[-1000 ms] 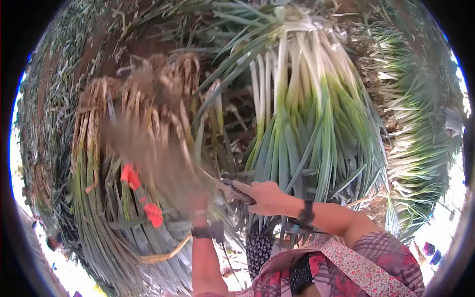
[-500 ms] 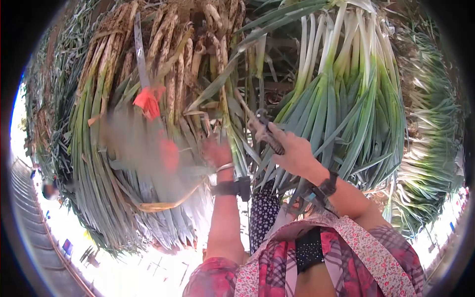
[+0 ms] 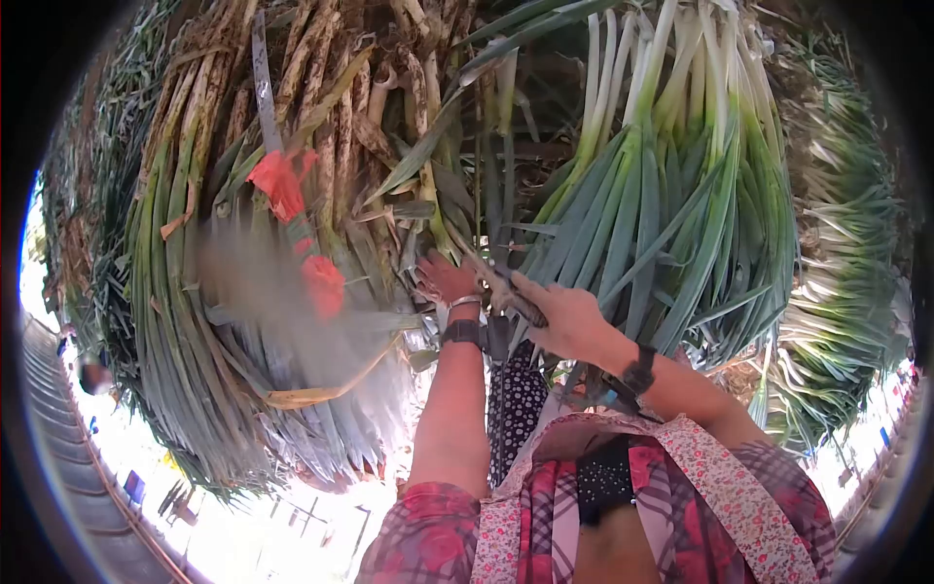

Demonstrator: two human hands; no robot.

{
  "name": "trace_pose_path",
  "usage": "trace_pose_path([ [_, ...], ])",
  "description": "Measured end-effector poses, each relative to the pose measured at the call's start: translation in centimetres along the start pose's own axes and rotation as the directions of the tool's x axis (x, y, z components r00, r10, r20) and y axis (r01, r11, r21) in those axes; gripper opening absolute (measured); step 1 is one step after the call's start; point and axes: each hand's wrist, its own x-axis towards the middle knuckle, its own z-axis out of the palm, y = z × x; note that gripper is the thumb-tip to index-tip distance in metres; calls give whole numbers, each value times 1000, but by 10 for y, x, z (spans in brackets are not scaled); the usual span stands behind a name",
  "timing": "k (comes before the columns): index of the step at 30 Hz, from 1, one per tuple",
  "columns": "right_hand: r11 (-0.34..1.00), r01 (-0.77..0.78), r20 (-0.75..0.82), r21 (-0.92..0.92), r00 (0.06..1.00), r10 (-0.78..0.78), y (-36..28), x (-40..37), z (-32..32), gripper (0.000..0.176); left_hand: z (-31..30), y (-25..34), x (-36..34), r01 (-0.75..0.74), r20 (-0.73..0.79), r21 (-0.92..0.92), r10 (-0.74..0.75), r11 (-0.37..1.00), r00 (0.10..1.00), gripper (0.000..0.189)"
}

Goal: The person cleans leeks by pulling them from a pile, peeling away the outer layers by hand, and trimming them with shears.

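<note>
- Left hand (image 3: pixel 446 277) clenched in the soil-caked brown-and-green onion bundle (image 3: pixel 321 146); likely heavy, leaves floppy, so the stiffer stalks suit gripping.
- Right hand (image 3: pixel 569 321) grasps a dark-handled tool (image 3: pixel 518 300).

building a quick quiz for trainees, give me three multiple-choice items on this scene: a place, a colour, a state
1. In the picture, where does the bundle of clean white-stalked green onions lie from the bundle of muddy brown-stalked onions? A to its left B to its right C hidden behind it
2. What colour are the tags on the muddy bundle? A blue B red C white
3. How is the right hand? A open and empty B flat on the ground C closed on a slim dark-handled tool
1 B, white stalks stand right of brown ones; 2 B, both tags show red; 3 C, fingers wrap the handle.
</note>
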Motion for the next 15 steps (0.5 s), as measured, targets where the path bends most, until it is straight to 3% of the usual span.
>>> trace_pose_path([
  [3, 1000, -16, -45, 13, 999, 17, -4, 5, -9, 53, -5, 1, 7, 9, 78, -126, 0, 992, 997, 54],
  [5, 999, -20, -31, 43, 999, 21, -10, 5, -14, 53, -17, -8, 5, -41, 36, -211, 50, 977, 998, 51],
  [7, 999, -14, -79, 51, 997, 18, -14, 10, -20, 58, -44, -9, 0, 26, 139, -324, 20, 946, 990, 50],
  [8, 999, -10, -87, 53, 996, 15, -13, 15, -21, 58, -50, -13, -2, -26, 103, -385, 71, 923, 992, 49],
  [11, 988, 14, -186, 155, 982, 15, -8, 38, -23, 67, -85, -13, -10, 20, 177, -331, 42, 943, 983, 49],
  [12, 990, -6, -175, 143, 984, 31, -9, 45, -26, 70, -86, -15, -12, -26, 77, -333, 55, 942, 996, 44],
  [15, 990, -12, -203, 139, 978, 41, -8, 67, -34, 73, -91, -20, -14, -27, 123, -350, 74, 936, 990, 44],
])
